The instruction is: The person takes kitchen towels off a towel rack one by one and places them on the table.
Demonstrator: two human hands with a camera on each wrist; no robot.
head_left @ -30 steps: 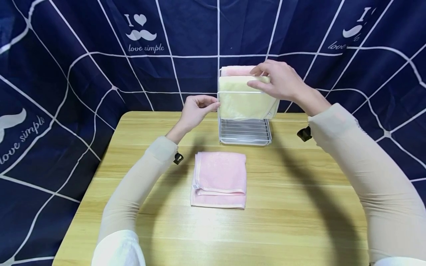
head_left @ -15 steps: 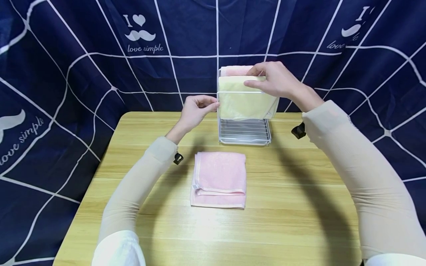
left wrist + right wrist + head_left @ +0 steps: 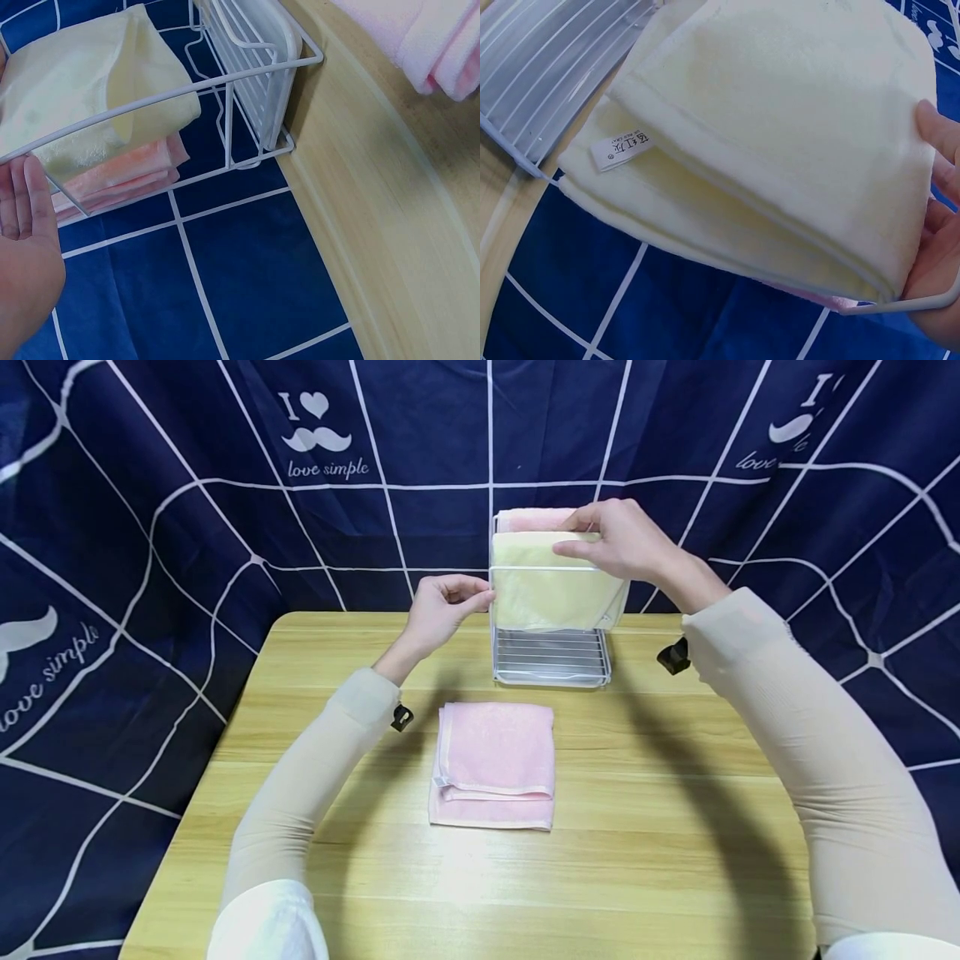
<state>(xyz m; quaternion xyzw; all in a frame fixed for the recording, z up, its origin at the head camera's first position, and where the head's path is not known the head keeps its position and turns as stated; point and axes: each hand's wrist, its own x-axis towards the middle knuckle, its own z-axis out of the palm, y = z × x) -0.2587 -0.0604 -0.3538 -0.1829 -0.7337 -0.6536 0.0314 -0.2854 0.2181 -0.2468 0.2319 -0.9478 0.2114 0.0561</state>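
Yr R hand (image 3: 626, 539) pinches the yellow towel (image 3: 551, 597) by its top edge near the R end, thumb in front; towel's upright in the wire rack (image 3: 553, 678), before a pink towel (image 3: 531, 520). L hand (image 3: 446, 614) pinches rack's L side, tightness unclear. Towel's prob. light, soft, floppy: grip all layers at top. Front wire's close; open room above.

Head view: your right hand (image 3: 622, 543) covers one corner of the yellow towel (image 3: 551, 597), which blocks most of the pink towel (image 3: 532, 519) behind! The left-wrist view crops your left hand (image 3: 28, 255) and the folded cloth (image 3: 427, 37) on the counter (image 3: 382, 187); the right-wrist view chops off the wire rack (image 3: 562, 82). And that white tag (image 3: 621, 150), its fine print's too small to read!
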